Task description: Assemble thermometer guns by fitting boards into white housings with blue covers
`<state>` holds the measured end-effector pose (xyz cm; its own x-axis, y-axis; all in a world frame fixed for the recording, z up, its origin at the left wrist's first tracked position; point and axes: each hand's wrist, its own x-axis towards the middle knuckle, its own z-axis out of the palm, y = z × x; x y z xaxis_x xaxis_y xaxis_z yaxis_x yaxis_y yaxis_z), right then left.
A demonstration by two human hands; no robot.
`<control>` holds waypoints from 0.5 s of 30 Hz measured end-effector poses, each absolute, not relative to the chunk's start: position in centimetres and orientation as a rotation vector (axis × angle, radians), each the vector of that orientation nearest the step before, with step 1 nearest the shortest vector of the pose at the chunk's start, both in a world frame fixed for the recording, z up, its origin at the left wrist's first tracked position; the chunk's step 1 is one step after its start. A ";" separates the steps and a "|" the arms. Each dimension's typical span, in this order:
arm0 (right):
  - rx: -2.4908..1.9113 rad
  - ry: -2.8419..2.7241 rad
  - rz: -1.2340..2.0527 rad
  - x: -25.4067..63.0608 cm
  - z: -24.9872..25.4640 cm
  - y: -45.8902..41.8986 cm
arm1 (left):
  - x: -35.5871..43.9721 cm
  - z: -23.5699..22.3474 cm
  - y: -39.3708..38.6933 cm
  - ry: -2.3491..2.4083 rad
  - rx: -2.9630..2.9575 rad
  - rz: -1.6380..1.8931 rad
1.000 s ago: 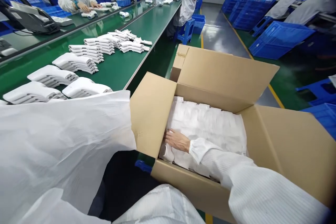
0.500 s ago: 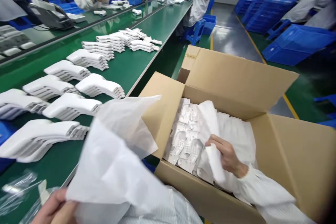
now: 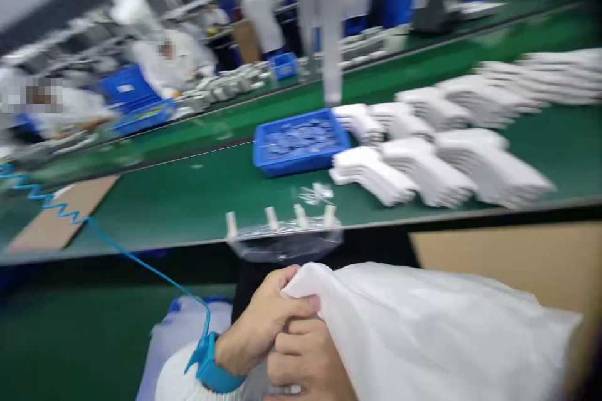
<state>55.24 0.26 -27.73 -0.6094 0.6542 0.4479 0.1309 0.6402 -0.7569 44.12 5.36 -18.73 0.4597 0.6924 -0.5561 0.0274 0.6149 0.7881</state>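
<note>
My left hand, with a blue wrist strap, pinches the corner of a thin white packing sheet between thumb and finger. The sheet spreads out to the right, low in view; whether it is a single layer or a bag I cannot tell. Just below, my right hand has its fingers curled against the left hand and beside the sheet's edge. What sits inside those curled fingers is hidden. Stacks of white curved plastic shells lie on the green bench beyond the hands.
A blue tray of small parts stands by the shells. Strips of white tape hang with a clear plastic bag at the bench edge. A coiled blue cord runs to my wrist strap. Cardboard shows at right; co-workers sit across.
The view has swung left, so the open carton is mostly gone. My right hand has left the carton and come against my left hand, which still holds the sheet.
</note>
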 end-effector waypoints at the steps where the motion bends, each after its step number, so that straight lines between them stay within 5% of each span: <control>1: -0.454 -2.111 0.945 53.2 -27.0 1.0 | 41.4 -18.9 4.8 1.131 0.795 0.612; 8: 0.135 -1.922 1.130 41.4 -21.0 2.8 | 23.8 -19.3 -7.4 2.049 0.475 1.199; 15: -0.670 -2.076 1.961 25.1 -24.7 1.3 | 11.1 -22.8 -19.4 2.847 -0.007 0.821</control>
